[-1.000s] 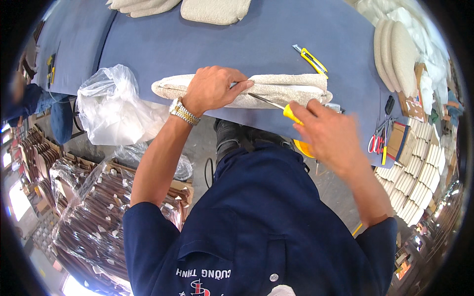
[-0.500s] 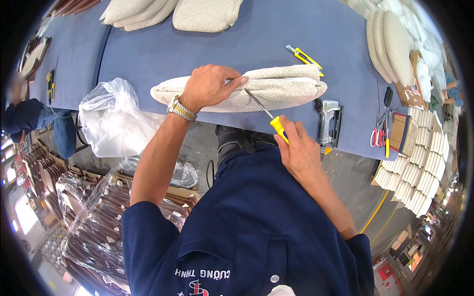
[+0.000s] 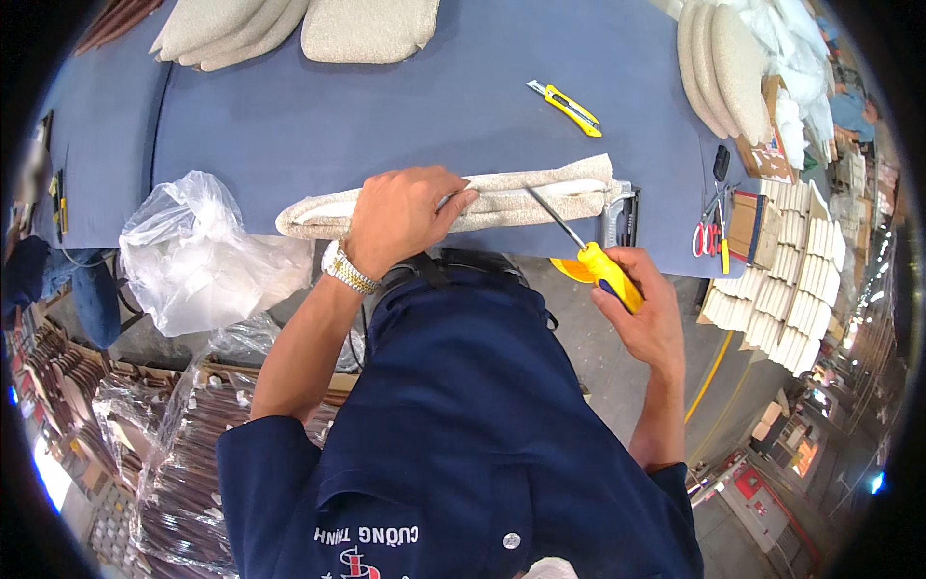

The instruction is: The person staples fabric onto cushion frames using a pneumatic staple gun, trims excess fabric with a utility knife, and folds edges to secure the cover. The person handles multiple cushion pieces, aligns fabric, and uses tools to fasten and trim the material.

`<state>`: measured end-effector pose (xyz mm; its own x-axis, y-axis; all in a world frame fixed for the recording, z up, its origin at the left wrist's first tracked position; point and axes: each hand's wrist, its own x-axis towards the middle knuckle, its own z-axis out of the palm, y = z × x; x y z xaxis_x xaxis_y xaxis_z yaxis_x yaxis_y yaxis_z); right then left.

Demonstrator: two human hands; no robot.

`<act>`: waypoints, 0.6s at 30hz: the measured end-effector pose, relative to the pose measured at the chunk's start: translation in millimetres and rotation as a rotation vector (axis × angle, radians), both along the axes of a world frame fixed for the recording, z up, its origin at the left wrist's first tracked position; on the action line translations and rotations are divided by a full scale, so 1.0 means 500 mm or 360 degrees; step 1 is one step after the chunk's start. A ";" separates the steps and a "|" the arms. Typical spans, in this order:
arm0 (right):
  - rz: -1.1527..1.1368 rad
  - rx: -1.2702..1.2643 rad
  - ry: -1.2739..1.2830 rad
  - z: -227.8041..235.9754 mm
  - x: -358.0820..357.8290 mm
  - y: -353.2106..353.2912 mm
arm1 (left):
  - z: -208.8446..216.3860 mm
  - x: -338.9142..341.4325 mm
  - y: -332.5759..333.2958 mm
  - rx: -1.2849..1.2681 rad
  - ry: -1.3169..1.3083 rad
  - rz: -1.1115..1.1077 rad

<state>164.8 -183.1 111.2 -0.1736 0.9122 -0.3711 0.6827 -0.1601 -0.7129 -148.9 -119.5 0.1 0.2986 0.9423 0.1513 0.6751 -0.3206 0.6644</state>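
A long beige fabric-covered seat pad (image 3: 502, 205) lies along the table's near edge, seen edge-on. White padding shows between its fabric edges. My left hand (image 3: 405, 212) is closed over the middle of the pad, thumb and fingers pinching its upper side. In my right hand (image 3: 641, 304), to the right and nearer my body, is a yellow-handled screwdriver (image 3: 606, 272). Its shaft points up and left, with the tip over the pad's right half; whether it touches is unclear. A silver staple gun (image 3: 622, 220) sits at the pad's right end, partly hidden.
Beyond the pad, a yellow utility knife (image 3: 571, 111) lies on the blue-grey table (image 3: 318, 121). Clear plastic wrap (image 3: 198, 256) hangs over the near edge at left. Beige pads (image 3: 371, 27) lie at the back, more (image 3: 723, 72) at right. Scissors (image 3: 709, 232) lie at the right edge.
The screwdriver tip has come away from beside my left fingers, moving right along the pad. The pad has tipped, showing more white padding. The whole view has shifted.
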 end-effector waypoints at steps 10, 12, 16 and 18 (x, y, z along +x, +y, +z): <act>0.0874 0.0119 -0.0602 0.086 -0.049 0.080 | -0.001 0.003 -0.039 0.0094 -0.0001 -0.0029; 0.0961 0.0133 -0.0661 0.084 -0.051 0.090 | -0.001 0.004 -0.040 0.0112 -0.0005 -0.0025; 0.1104 0.0163 -0.0735 0.086 -0.063 0.114 | -0.002 0.005 -0.042 0.0117 -0.0009 -0.0007; 0.1150 0.0234 -0.0697 0.080 -0.061 0.124 | -0.002 0.006 -0.043 0.0125 0.0005 -0.0002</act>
